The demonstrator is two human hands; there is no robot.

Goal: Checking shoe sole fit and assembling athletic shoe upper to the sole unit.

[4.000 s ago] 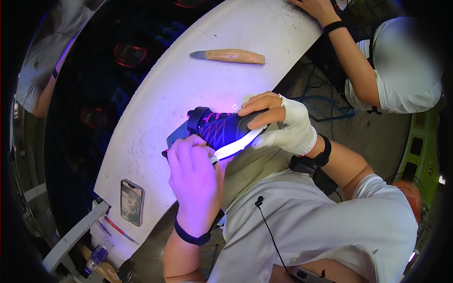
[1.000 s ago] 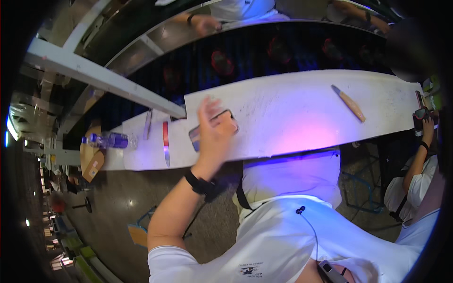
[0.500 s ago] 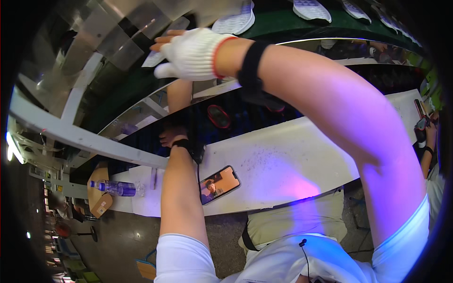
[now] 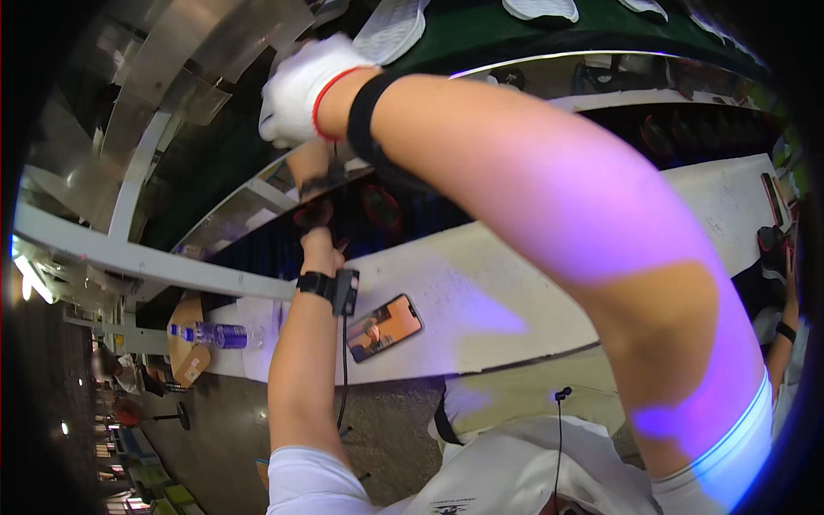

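My left hand (image 4: 318,246) reaches over the far edge of the white worktop, its fingers closed on a dark shoe piece with a red edge (image 4: 313,213). A similar dark, red-edged piece (image 4: 380,207) lies to its right on the dark strip. Higher up is my right hand (image 4: 305,93), in a white knit glove with a red cuff. Motion blurs it and its fingers are turned away, so what it holds, if anything, cannot be made out. Beside it, a white shoe sole (image 4: 390,33) rests on the green belt (image 4: 468,43).
A phone (image 4: 386,329) lies on the white worktop (image 4: 421,279). Farther left is a clear bottle with a purple label (image 4: 219,335). A pale metal frame bar (image 4: 146,262) crosses the left side. More soles (image 4: 542,9) line the belt. Another person's arm (image 4: 785,300) shows at far right.
My left hand now has the dark shoe piece at its fingers. My right hand has shifted left and turned, its fingers no longer showing. The view has shifted slightly.
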